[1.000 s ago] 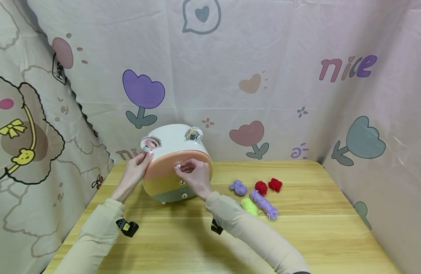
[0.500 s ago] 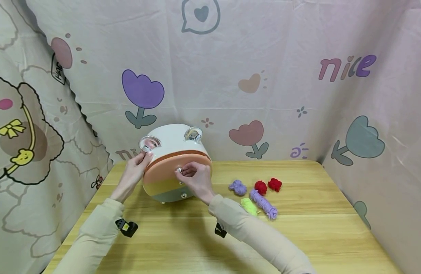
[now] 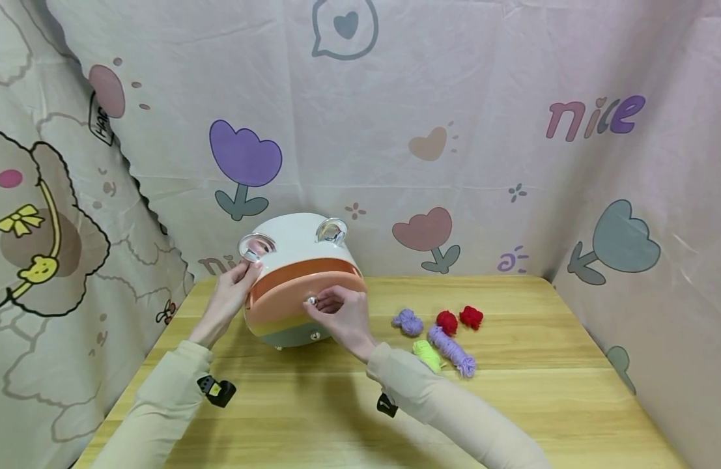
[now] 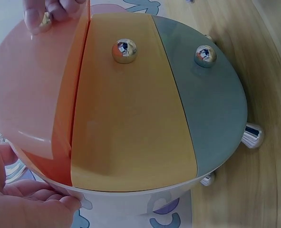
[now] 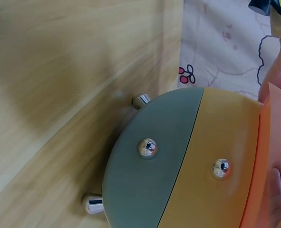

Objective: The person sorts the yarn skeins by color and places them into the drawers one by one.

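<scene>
A rounded white storage box [image 3: 296, 234] with three drawers and two silver ear-shaped rings on top stands on the table. Its top drawer [image 3: 296, 293], salmon outside and orange inside, is partly pulled out. My right hand [image 3: 342, 319] pinches that drawer's small silver knob [image 3: 312, 301] between thumb and fingers. At the box's upper left side, just below one ring, my left hand [image 3: 230, 296] grips the body. The yellow middle drawer [image 4: 130, 109] and the grey-green bottom drawer [image 4: 202, 104] are closed, each with a round silver knob.
To the right of the box lie two purple yarn bundles, one small [image 3: 408, 322] and one long [image 3: 452, 350], a yellow-green yarn bundle [image 3: 427, 355] and two red yarn pieces [image 3: 471, 317]. A printed curtain [image 3: 360, 130] hangs behind the wooden table [image 3: 542, 391].
My right hand has drawn the top drawer outward toward me, so its orange inside now shows. The left hand has stayed in place on the box.
</scene>
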{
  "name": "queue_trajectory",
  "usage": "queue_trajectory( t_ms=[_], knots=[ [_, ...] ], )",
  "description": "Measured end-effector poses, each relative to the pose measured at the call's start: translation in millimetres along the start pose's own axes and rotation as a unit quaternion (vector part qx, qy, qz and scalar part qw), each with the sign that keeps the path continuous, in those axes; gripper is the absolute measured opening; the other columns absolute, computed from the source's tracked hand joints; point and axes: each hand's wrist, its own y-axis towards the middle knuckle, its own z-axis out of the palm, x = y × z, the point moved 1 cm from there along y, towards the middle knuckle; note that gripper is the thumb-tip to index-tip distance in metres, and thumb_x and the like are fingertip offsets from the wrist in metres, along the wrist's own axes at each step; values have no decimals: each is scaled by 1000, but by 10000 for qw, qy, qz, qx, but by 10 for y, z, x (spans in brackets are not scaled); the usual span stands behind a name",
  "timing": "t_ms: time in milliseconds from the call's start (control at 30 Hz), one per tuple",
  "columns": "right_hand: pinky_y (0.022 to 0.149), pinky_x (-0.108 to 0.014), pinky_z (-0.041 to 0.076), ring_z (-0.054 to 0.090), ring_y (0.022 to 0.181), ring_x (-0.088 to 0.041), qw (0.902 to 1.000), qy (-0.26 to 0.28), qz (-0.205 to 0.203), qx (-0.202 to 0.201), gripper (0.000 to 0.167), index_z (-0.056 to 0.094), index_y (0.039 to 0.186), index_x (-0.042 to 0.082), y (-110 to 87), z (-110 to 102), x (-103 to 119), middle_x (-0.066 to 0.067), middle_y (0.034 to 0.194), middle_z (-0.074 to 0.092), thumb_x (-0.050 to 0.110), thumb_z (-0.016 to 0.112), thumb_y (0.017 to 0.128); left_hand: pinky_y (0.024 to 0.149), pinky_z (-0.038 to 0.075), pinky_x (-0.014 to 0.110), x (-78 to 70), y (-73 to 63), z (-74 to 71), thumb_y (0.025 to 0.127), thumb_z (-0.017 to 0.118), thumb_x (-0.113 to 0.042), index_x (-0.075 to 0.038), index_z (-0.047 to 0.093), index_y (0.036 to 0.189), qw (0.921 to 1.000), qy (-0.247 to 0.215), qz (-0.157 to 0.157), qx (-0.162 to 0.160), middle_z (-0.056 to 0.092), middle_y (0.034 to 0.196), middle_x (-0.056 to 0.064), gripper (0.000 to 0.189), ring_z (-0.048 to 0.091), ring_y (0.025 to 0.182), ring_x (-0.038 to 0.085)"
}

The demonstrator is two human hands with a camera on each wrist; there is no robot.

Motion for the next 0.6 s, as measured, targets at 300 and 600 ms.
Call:
queue_trajectory(
  t_ms=[300, 600],
  knots=[
    [62, -19, 59, 74, 66, -25, 9998, 61, -209, 36, 12, 72, 83, -3, -108, -67, 23, -19, 77, 75, 3, 81, 81, 76, 50, 10, 10, -9, 11, 107, 40, -47, -1, 38, 153, 9999, -156, 57, -28, 52, 143, 30, 66, 55, 85, -14],
    [60, -22, 60, 73, 64, -20, 9994, 93, -299, 149, 12, 71, 84, -2, -189, -120, 52, -17, 77, 75, 2, 81, 80, 77, 50, 10, 8, -8, -4, 107, 40, -47, -1, 36, 154, 9998, -174, 90, -44, 52, 143, 31, 66, 56, 85, -14]
  ],
)
